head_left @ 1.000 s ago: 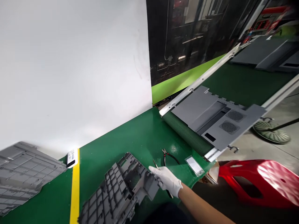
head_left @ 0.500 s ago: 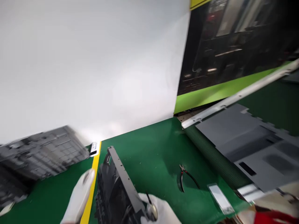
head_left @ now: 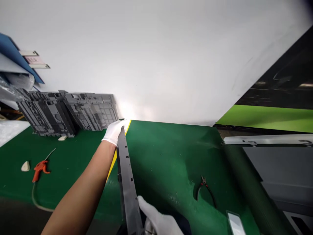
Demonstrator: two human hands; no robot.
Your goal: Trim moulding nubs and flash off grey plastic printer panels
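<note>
Across the lower frame, treat the green bench (head_left: 168, 156) as a scuffing surface. At lower centre, keep the grey panel (head_left: 129, 186), on edge, from tipping through uneven support. At its far corner, note the left hand (head_left: 113, 132), clasped on the edge; at bottom centre, the right hand (head_left: 162, 220), against the panel, grip impossible to tell. Lower right, avoid scratches from the cutters (head_left: 203, 181) in a wide swing.

Close head-worn view, forward and down onto green tabletop (head_left: 161, 156)
</note>
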